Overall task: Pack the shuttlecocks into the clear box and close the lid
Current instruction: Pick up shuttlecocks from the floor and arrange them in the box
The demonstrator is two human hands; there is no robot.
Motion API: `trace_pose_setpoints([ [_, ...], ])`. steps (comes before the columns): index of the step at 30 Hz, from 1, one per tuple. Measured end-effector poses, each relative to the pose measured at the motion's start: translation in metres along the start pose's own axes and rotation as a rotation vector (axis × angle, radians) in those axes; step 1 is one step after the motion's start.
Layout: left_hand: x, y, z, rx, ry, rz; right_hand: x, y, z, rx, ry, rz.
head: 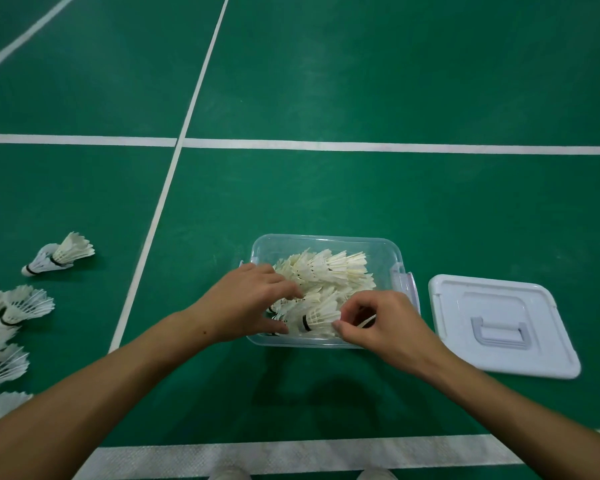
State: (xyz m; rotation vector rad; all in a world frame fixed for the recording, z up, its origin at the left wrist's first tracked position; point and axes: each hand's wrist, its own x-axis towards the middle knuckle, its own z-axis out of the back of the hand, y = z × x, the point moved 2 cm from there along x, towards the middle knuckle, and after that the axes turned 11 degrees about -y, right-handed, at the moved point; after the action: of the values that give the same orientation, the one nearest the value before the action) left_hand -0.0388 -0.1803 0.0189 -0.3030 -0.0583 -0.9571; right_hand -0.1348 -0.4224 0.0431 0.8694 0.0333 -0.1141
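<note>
Clear box (329,241) sits open on the green court floor (361,81), taken as reference for all positions below. Inside it: a heap of white feather shuttlecocks (329,271), lying on their sides, piled toward the far and middle part.

Left hand (246,303): forearm enters from the lower left, wrist roughly straight, palm down over the box's near-left corner. Fingers curled downward into the pile, tips among the feathers; thumb lies along the near wall. Whether it actually grips a shuttlecock cannot be told, as the fingertips are hidden.

Right hand (378,323): forearm enters from the lower right, hand above the box's near-right corner. Thumb and fingers brought together in a pinch on the feather skirt of one shuttlecock (317,317), which lies on its side just inside the near wall, black band and cork end toward the left hand.

The two hands are close but not touching, the pinched shuttlecock between them.

Lid (499,323): white, handle side up, flat on the floor just right of the box, not touching it.

Loose shuttlecocks (14,313) remain on the floor well left of the box, beyond a white court line (153,220); one stacked pair (58,254) lies farther back from that group.
</note>
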Motion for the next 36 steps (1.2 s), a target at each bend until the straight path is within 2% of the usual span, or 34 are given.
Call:
trace_pose_setpoints([
  [7, 0.007, -0.005, -0.012, 0.078, 0.006, 0.011, 0.011, -0.007, -0.013, -0.043, 0.099, -0.008],
  [14, 0.013, -0.011, -0.017, 0.078, 0.033, 0.066, 0.031, -0.014, -0.022, 0.037, 0.251, -0.099],
  [19, 0.017, -0.01, -0.021, 0.156, 0.118, 0.074, 0.04, -0.017, -0.032, 0.129, 0.372, -0.145],
  [23, 0.022, -0.01, -0.02, 0.166, 0.163, 0.066, 0.04, -0.017, -0.028, 0.167, 0.398, -0.169],
  [26, 0.024, -0.009, -0.011, 0.081, 0.158, 0.084, 0.037, -0.015, -0.021, 0.184, 0.38, -0.187],
  [30, 0.02, -0.008, 0.014, -0.157, 0.017, 0.185, 0.036, -0.01, -0.001, 0.087, 0.283, -0.105],
  [36, -0.005, 0.004, 0.062, -0.366, -0.321, 0.376, 0.048, 0.039, 0.041, -0.081, 0.15, 0.093],
])
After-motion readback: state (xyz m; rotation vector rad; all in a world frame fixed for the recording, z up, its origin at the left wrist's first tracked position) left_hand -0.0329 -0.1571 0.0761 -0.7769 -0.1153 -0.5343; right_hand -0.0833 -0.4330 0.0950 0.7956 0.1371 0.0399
